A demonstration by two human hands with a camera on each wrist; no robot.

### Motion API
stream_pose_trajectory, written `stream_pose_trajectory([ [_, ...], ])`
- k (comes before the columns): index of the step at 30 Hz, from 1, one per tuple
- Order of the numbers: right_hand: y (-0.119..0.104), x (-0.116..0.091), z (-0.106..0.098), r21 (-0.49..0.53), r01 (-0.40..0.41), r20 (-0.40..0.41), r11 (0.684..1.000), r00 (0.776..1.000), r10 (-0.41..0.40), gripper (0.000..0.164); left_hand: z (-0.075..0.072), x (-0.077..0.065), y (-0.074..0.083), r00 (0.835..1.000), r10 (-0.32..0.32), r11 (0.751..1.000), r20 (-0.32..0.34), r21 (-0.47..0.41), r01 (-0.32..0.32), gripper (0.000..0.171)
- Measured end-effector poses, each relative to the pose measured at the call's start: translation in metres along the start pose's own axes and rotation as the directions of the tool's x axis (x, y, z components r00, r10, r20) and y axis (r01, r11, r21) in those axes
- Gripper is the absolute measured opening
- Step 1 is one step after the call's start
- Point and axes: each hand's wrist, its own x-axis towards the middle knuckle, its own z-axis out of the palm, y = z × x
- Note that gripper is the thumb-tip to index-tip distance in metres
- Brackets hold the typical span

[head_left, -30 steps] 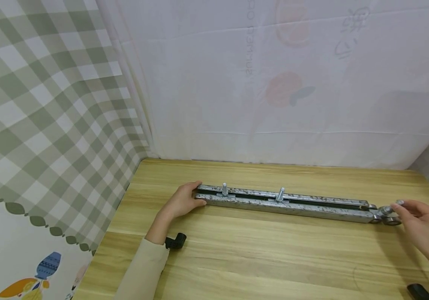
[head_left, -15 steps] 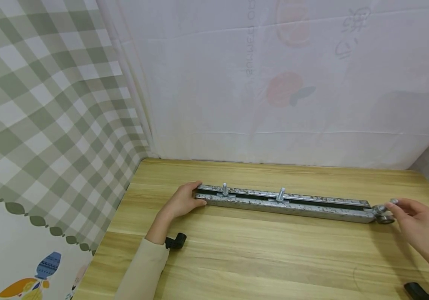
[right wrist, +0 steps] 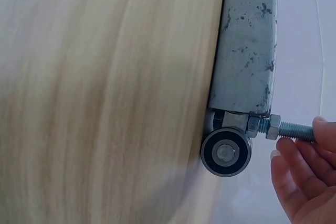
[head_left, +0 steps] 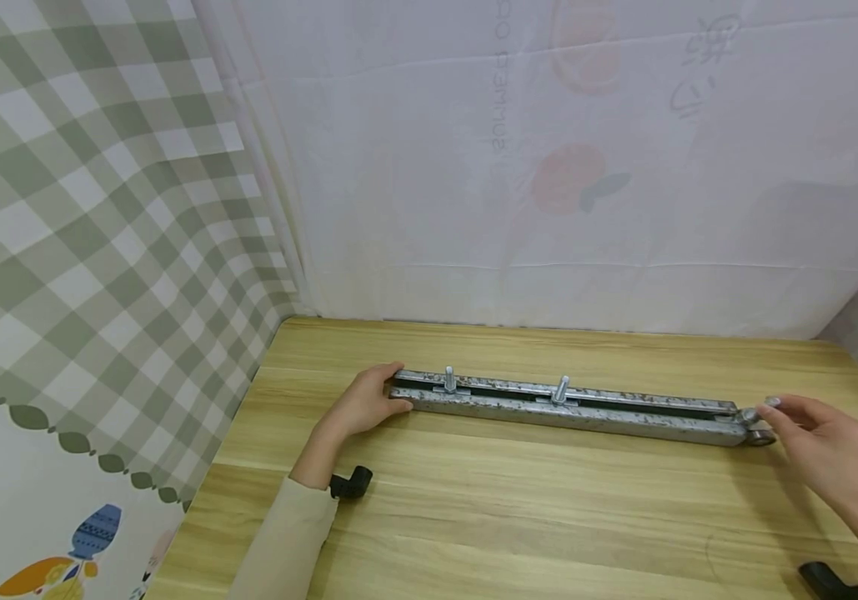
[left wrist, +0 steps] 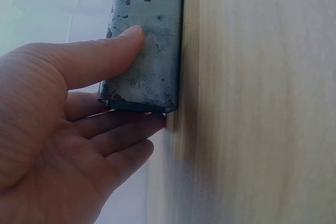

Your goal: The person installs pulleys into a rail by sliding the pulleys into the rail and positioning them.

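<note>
A long grey, slotted metal rail [head_left: 624, 423] with worn spots lies across the wooden table. My left hand [head_left: 359, 404] holds its left end; in the left wrist view the thumb [left wrist: 107, 61] presses one side wall and the fingers reach behind the end. At the opposite end, my right hand [head_left: 834, 446] pinches the threaded bolt [right wrist: 296, 130] of a roller trolley. One of its wheels [right wrist: 226, 151] shows just outside the rail's mouth, while part of the trolley is hidden inside. Two more bolts, a left one [head_left: 449, 380] and a middle one [head_left: 562, 390], stand up from the slot.
A black angled piece [head_left: 353, 482] is by the left wrist, and a similar black piece [head_left: 837, 581] is by the right wrist. A white printed cloth [head_left: 429, 208] hangs behind the table [head_left: 549, 517]. Green checked cloth [head_left: 113, 183] hangs on the left.
My right hand has moved left with the roller trolley, and more of the trolley has entered the rail's right end. The left hand and the rail have stayed in place.
</note>
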Motion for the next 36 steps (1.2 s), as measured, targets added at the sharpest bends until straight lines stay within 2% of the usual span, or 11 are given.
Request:
stream_pose_trajectory([
  [11, -0.005, -0.001, 0.004, 0.026, 0.060, -0.015, 0.998, 0.998, -0.060, 0.033, 0.001, -0.001, 0.000, 1.000, -0.002, 1.000, -0.004, -0.007, 0.002, 0.075],
  [19, -0.011, -0.001, 0.007, 0.008, 0.040, 0.027, 0.999, 0.999, -0.040, 0.038, 0.000, -0.001, 0.001, 1.000, -0.002, 1.000, -0.008, -0.008, 0.002, 0.075],
  [27, -0.017, -0.001, 0.010, 0.025, 0.075, -0.005, 0.997, 0.997, -0.075, 0.034, -0.001, -0.001, 0.001, 1.000, -0.003, 1.000, -0.005, -0.013, 0.003, 0.075],
  [36, -0.024, -0.002, 0.013, 0.050, 0.084, -0.006, 0.995, 0.996, -0.084, 0.032, 0.000, -0.001, 0.001, 1.000, -0.005, 1.000, -0.007, -0.011, 0.005, 0.075],
])
